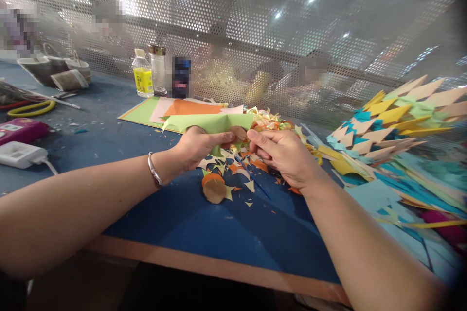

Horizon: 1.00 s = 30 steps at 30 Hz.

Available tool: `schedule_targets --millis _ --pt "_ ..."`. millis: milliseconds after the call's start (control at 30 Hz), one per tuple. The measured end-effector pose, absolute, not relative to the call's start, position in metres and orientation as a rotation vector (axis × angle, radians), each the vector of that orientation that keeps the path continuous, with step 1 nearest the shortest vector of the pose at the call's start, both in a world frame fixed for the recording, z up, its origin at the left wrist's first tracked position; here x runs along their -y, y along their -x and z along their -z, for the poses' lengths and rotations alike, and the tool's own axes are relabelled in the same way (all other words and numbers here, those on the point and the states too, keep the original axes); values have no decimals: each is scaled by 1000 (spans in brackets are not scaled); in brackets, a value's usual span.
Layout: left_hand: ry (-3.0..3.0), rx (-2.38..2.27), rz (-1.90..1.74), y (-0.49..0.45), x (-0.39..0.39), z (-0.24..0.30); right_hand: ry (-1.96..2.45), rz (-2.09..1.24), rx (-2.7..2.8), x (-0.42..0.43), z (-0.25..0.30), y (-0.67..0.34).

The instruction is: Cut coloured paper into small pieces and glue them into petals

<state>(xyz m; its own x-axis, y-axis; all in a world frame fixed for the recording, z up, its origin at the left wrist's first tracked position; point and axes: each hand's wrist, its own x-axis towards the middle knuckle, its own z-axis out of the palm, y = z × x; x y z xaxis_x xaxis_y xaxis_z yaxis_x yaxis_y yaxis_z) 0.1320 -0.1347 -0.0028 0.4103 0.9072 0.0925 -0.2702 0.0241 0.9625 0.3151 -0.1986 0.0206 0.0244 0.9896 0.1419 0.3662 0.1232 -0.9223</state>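
In my left hand (199,146) is a light green sheet of paper (215,120) with pointed cut corners. My left thumb presses a small round brown piece (239,132) against it. My right hand (277,151) is closed in a pinch by the paper's right end. What its fingertips grip, if anything, is hidden. On the blue table below, another round brown disc (214,190) leans with orange paper behind it. Cut paper scraps (250,185) lie around it, with a thin blue stick (257,180) among them.
Behind my hands lie stacked coloured sheets (140,112) and a heap of scraps (268,120). A yellow-labelled bottle (143,77), a glass jar (158,73) and a phone (181,77) stand before a perforated screen (233,24). Folded paper spikes (397,116) rise at right; yellow-handled scissors (32,108) lie left.
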Motion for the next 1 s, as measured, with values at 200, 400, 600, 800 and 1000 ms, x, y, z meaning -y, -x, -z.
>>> schedule_targets --millis 200,400,600,800,1000 --pt "-1337 -802 -1049 -129 130 5 1417 -851 1512 198 -20 -316" --pt "-1386 -866 -1044 -128 131 4 1433 -840 1514 198 -20 -315" --pt "-1399 -878 -1027 -128 133 2 1448 -815 1543 198 -19 -317" --pt "-1473 -904 -1005 -125 131 3 1450 -815 1556 197 -19 -317" --pt "-1498 -916 -972 -125 133 -2 1467 -824 1587 197 -20 -320"
